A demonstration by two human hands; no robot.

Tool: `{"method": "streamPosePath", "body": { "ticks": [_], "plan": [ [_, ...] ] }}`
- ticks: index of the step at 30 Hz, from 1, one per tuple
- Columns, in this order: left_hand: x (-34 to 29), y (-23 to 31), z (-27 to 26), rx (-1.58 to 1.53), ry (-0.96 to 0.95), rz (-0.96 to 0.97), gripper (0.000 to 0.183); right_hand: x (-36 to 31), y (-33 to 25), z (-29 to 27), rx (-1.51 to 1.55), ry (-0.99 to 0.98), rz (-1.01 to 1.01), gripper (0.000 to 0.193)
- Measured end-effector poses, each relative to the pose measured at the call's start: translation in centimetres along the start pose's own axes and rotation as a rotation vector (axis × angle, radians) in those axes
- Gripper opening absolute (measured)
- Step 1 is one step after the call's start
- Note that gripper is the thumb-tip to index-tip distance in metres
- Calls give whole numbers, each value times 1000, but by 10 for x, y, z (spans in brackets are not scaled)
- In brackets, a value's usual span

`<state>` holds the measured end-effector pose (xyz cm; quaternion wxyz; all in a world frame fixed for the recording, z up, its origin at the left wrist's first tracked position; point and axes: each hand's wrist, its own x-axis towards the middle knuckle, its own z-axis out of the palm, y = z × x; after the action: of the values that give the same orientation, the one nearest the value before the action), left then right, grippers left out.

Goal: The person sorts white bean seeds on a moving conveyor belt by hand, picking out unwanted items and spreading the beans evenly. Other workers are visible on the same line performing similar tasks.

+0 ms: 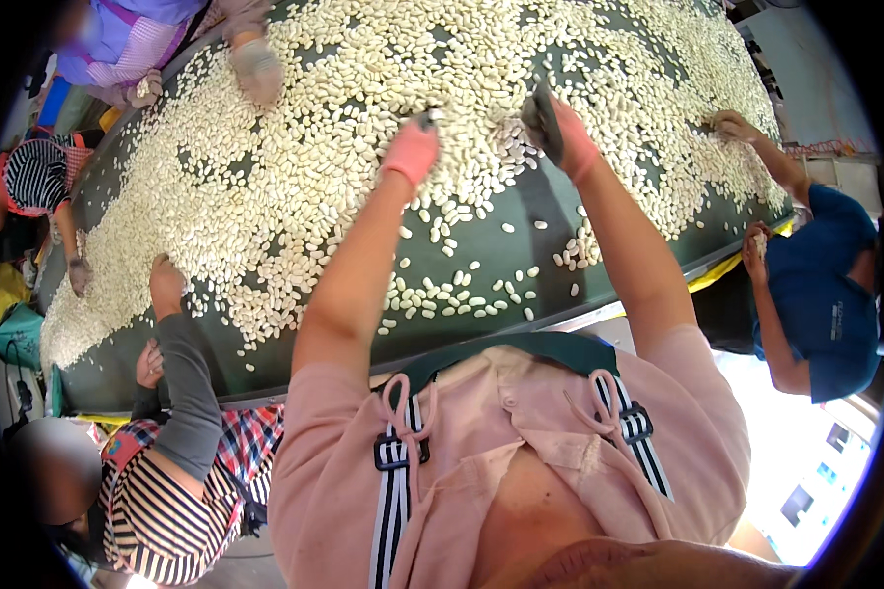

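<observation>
A broad dark green table [521, 231] fills the upper part of the view and is covered almost edge to edge by a thick layer of pale kernels [363, 88], which thins to a bare strip with a few loose kernels [432, 299] near the wearer's side. Other people are stationed round the rim: a striped-shirted person [167, 491] on the left, a blue-shirted person [825, 294] on the right, and another gloved hand [257, 67] on the far side. Both of the wearer's arms are stretched forward into the layer. The left hand [411, 149], in a pink glove, is laid knuckles-up at the edge of the heap; its fingers are curled down among the kernels, and whether anything is pinched cannot be told. The right hand [563, 133], also gloved, shows a dark patch at the fingertips; a tool or a glove tip cannot be told apart. The work is judged to be picking through the kernels. A light, short stroke is called for, so that nothing is pushed over the near rim.
</observation>
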<state>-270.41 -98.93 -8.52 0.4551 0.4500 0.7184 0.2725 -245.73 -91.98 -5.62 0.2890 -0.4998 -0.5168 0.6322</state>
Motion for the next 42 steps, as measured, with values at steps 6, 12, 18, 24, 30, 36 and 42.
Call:
{"method": "streamPosePath", "body": {
  "ticks": [6, 12, 18, 24, 30, 36, 42],
  "plan": [
    [-53, -9, 107, 561, 92, 497, 41, 99, -45, 110, -1338, -59, -293, 32],
    [-76, -22, 19, 118, 66, 368, 27, 87, -18, 127, -1313, -126, -341, 23],
    [-49, -134, -109, -112, 697, 83, 31, 56, -14, 54, 627, -656, 279, 18],
    [-59, -65, -56, -178, 2, -78, 36, 128, -48, 127, -652, 66, -265, 30],
    [-17, -71, -72, -81, 178, 152, 44, 168, -67, 174, -1869, -167, -278, 29],
    [97, -134, -207, -160, 522, 89, 31, 162, -50, 128, -94, -519, 45, 31],
    [174, -107, -117, -751, -261, 79, 22, 80, -16, 67, 708, -514, 262, 39]
  ]
}}
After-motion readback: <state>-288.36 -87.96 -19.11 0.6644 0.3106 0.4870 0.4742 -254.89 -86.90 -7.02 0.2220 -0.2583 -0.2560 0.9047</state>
